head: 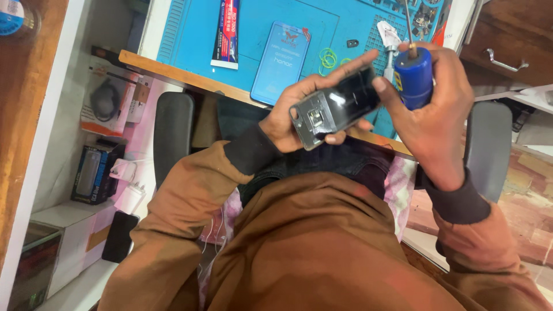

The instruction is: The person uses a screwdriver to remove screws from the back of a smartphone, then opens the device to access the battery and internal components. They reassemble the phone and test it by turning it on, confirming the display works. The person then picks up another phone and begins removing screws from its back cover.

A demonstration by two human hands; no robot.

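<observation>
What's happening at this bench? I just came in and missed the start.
A person seated at a blue work mat holds an opened phone in the left hand, its inner side up. The right hand grips a blue-handled screwdriver, thumb touching the phone's end. Another blue phone and a glue tube lie on the mat.

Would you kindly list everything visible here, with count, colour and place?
opened phone: one, dark, held in the left hand
screwdriver: one, blue handle, held in the right hand
phone back cover: one, blue, lying on the mat
work mat: one, blue, on the desk
glue tube: one, red, white and black, on the mat
rubber bands: a few, green, on the mat
chair armrests: two, black, either side
boxes: several, on the left shelves
left hand: one, gripping the phone
right hand: one, gripping the screwdriver
</observation>
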